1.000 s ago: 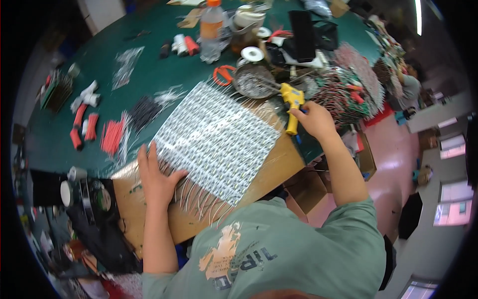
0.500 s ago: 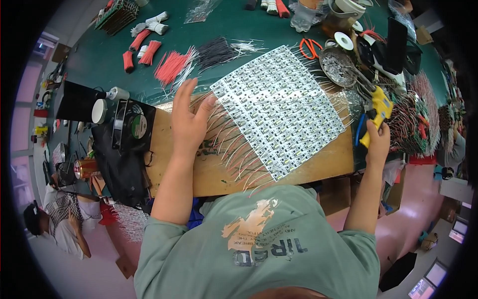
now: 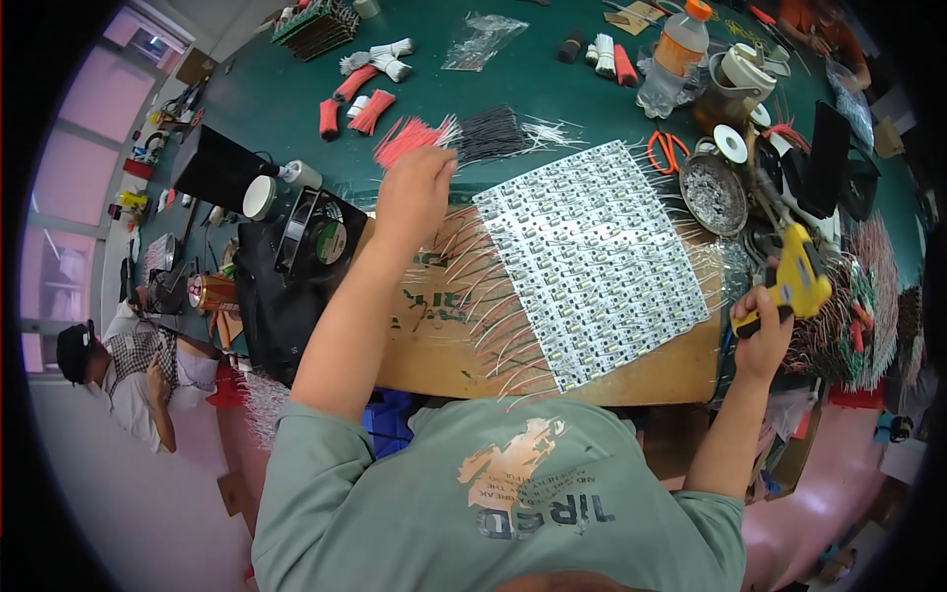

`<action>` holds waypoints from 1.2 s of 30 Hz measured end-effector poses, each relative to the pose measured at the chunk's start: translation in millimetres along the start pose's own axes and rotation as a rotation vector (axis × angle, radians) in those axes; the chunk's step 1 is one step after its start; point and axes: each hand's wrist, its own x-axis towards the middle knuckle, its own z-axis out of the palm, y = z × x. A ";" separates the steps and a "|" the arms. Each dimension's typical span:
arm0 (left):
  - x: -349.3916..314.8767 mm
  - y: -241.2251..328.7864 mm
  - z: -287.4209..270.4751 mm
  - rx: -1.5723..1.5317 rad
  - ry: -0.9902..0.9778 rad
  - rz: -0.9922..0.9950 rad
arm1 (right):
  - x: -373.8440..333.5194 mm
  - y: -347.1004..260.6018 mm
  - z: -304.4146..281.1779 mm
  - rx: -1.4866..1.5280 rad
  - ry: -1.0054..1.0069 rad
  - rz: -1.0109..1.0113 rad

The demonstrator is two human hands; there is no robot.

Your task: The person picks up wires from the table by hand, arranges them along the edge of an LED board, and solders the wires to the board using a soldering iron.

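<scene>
My right hand (image 3: 764, 331) is wrapped round the handle of a yellow soldering gun (image 3: 804, 274), its front end up by a round metal pan of solder scraps (image 3: 712, 193). My left hand (image 3: 414, 197) reaches over the near edge of a pile of red wires (image 3: 404, 141). Its fingers are drawn together, and whatever they pinch is hidden. Black wires (image 3: 490, 134) and white wires (image 3: 548, 134) lie just right of that pile. Between my hands a panel of white circuit boards (image 3: 597, 266) rests on a brown board (image 3: 424, 340), with red and white wires along its left edge.
Left of my forearm stand a small fan (image 3: 321, 237) and a black bag (image 3: 271, 306). Orange-handled scissors (image 3: 667, 153), a bottle (image 3: 681, 49) and a solder spool (image 3: 730, 144) are at the back right. Bundled wires (image 3: 863, 306) crowd the right side. Another person (image 3: 128, 365) sits far left.
My left hand has moved from beside the panel's left corner to the red wires, its spread fingers drawing together. My right hand still holds the soldering gun, now turned. The view has shifted.
</scene>
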 end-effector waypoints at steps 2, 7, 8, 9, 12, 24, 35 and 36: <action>20.1 -9.5 0.9 0.097 -0.002 0.029 | 6.2 2.3 4.7 0.032 -0.125 0.205; 78.7 -26.9 5.5 0.289 -0.120 -0.045 | -3.0 29.2 36.2 0.099 -0.089 0.041; 87.8 -34.3 3.6 0.354 -0.202 -0.097 | -6.6 35.3 37.9 0.124 -0.132 0.067; 96.0 -39.3 3.1 0.415 -0.285 -0.147 | -9.0 41.7 37.5 0.148 -0.173 0.091; 117.0 -69.9 0.2 0.607 -0.430 -0.216 | -10.9 51.7 26.7 0.073 -0.174 0.055; 123.8 -70.2 12.9 0.341 -0.581 -0.159 | -10.7 53.7 17.1 0.021 -0.187 -0.010; 139.5 -43.5 42.9 0.429 -0.628 -0.021 | -12.1 51.5 20.8 -0.058 -0.178 -0.007; 141.1 -43.0 42.2 0.429 -0.629 -0.020 | -12.0 51.1 20.6 -0.058 -0.176 -0.006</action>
